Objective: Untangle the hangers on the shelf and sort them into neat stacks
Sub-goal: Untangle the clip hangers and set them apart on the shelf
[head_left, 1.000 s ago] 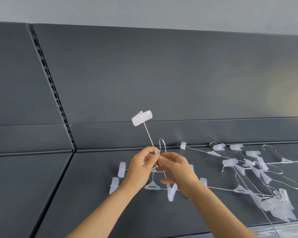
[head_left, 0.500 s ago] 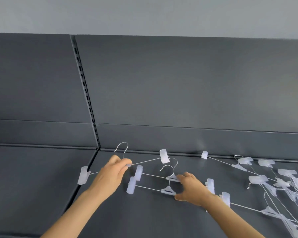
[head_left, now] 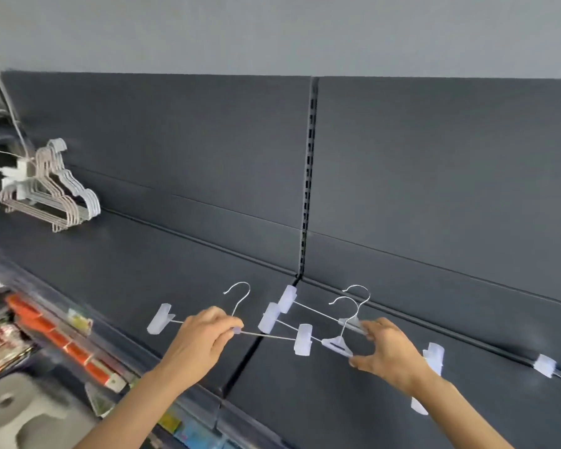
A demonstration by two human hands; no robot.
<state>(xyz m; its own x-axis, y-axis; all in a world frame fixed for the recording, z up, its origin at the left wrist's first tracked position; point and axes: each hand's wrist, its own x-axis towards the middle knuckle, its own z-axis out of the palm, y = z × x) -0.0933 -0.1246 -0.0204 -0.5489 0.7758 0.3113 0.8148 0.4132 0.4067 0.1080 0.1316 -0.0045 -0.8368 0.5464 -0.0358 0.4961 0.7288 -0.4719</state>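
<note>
My left hand (head_left: 199,340) grips the middle of a wire clip hanger (head_left: 237,314), its hook pointing up and a clear clip at each end, low over the dark shelf (head_left: 162,286). My right hand (head_left: 387,350) holds the centres of two more clip hangers (head_left: 339,333) that lie side by side on the shelf, hooks pointing to the back wall. The right wrist covers part of their right-hand clips (head_left: 434,354). One further clip (head_left: 544,366) with a wire shows at the right edge.
A neat stack of white and beige plain hangers (head_left: 54,192) lies far left on the shelf. A slotted upright (head_left: 310,176) divides the back wall. Below the shelf edge at left are price tags (head_left: 78,319) and packaged goods (head_left: 0,345).
The view has swung left, so the tangled pile is out of sight. My left hand carried one hanger down and left; my right hand settled on the two laid hangers.
</note>
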